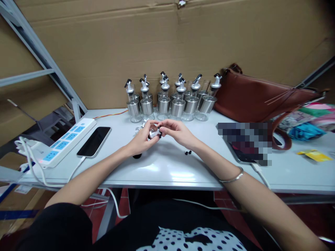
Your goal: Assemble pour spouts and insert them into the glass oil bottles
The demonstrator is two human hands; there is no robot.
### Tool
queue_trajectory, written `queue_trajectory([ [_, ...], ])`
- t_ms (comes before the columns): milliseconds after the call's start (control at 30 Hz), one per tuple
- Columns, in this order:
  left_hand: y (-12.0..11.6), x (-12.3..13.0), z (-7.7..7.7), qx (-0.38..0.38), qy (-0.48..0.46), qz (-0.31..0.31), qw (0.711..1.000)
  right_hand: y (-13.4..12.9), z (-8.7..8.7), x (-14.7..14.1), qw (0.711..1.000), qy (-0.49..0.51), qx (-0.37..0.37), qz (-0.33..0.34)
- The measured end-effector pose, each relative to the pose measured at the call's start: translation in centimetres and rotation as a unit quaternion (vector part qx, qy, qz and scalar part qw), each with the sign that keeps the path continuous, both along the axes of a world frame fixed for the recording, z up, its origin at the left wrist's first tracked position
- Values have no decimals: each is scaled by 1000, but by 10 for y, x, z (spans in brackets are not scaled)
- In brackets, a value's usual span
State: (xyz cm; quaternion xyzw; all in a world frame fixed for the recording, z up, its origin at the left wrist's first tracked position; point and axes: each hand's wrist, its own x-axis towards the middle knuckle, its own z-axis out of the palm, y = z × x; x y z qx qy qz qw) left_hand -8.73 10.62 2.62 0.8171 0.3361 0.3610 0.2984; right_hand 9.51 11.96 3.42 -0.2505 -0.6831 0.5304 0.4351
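- One white plastic power strip (69, 141) with blue socket panels is seen at the left, with white cables plugged in
- One dark-screened phone (94, 142) is laid flat beside it, a cable attached
- One black round piece (137, 156) is partly covered by the left hand (141, 141)
- One pourer spout (154, 133), silvery and curved with black parts, is held between the two hands, which are brought together; its body is clamped by the left hand, its black tip pinched by the right hand (178, 132)
- Six bottles (164, 104) of clear glass with brushed-metal sleeves are stood in front, beyond the hands; more are partly hidden behind
- Two small black plugs (188, 152) are placed near the right forearm
- One smooth metal bangle (232, 176) is worn there
- One brown leather-like bag (243, 94) is rested at the right, behind a second phone (243, 148), partly pixelated
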Motion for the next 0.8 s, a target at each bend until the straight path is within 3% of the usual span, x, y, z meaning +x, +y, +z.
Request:
queue_trajectory([
  [300, -1, -2, 1, -60, -10, -2, 998, 2, -1, 3, 1000, -8, -1, -30],
  [800, -3, 1, 1, -51, -29, 15, 998, 2, 0, 4, 998, 28, -59, -26],
])
